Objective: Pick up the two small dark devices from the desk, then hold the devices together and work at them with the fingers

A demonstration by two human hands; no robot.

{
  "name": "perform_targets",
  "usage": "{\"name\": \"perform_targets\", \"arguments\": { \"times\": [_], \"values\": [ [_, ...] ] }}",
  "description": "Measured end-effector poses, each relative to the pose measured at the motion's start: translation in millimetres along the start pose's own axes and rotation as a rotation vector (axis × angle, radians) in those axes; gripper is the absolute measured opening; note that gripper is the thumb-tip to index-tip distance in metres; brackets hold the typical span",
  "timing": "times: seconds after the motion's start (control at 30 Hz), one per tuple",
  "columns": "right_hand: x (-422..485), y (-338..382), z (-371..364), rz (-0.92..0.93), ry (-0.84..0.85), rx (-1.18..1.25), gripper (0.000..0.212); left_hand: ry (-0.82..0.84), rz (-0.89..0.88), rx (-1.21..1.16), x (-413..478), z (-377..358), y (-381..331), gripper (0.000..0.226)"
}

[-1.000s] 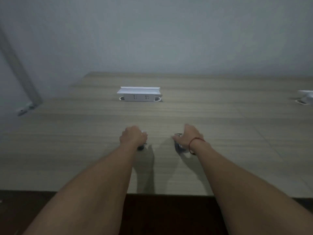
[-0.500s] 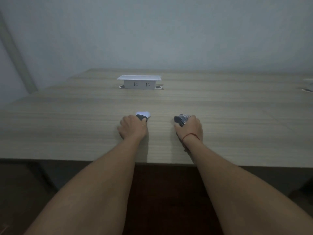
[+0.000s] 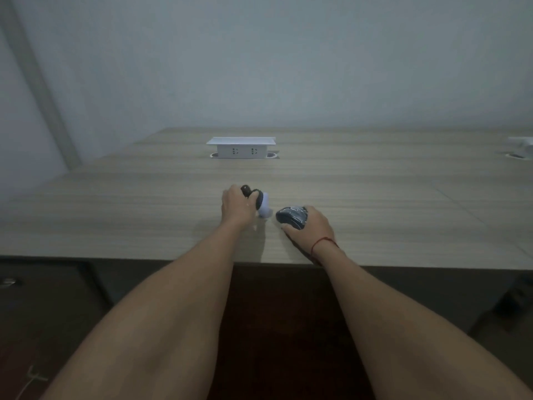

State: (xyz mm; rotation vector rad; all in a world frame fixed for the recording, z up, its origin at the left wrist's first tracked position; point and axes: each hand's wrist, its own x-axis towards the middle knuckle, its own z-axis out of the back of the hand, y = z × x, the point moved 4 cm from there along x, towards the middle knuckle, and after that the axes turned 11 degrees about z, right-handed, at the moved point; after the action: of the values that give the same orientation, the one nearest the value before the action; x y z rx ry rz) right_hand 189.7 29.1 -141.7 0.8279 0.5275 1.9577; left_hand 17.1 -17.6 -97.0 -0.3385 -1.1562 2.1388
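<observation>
While both forearms reach over the table [image 3: 375, 215], the left hand [image 3: 236, 207] curls around a black-and-white gadget [image 3: 261, 204], lifting it for handling, and the right hand [image 3: 313, 226] cups a dark mouse [image 3: 291, 216] just beside it, well short of the socket box [image 3: 240, 148].

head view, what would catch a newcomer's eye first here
Two bare forearms stretch over the near edge of a wooden table. The left hand grips a black and white object, and the right hand, with a red string at its wrist, holds a dark mouse-like object beside it. Farther back stands a white socket box, raised from the tabletop.
</observation>
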Motion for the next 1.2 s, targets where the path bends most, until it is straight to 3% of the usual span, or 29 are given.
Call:
{"name": "perform_targets", "arguments": {
  "times": [0.1, 0.33, 0.5, 0.8, 0.97, 1.2],
  "values": [
    [-1, 0, -1, 0.015, -0.001, -0.018, 0.059, -0.033, -0.153, -0.124, -4, 3, -15, 0.032],
    [2, 0, -4, 0.015, 0.008, -0.045, 0.056, -0.014, -0.295, -0.186, -12, 6, -53, 0.029],
    [3, -1, -4, 0.021, 0.009, -0.065, 0.055, 0.008, -0.331, -0.173, -10, 2, -57, 0.029],
    [9, -5, -9, 0.029, -0.017, -0.042, 0.042, 0.1, -0.356, 0.055, -6, -23, -39, 0.033],
    [10, -5, -9, 0.03, -0.006, -0.049, 0.049, 0.022, -0.233, 0.075, -5, -25, -4, 0.033],
    [8, -4, -4, 0.01, -0.001, -0.013, 0.055, -0.007, -0.354, -0.019, -9, -13, -39, 0.035]
  ]
}}
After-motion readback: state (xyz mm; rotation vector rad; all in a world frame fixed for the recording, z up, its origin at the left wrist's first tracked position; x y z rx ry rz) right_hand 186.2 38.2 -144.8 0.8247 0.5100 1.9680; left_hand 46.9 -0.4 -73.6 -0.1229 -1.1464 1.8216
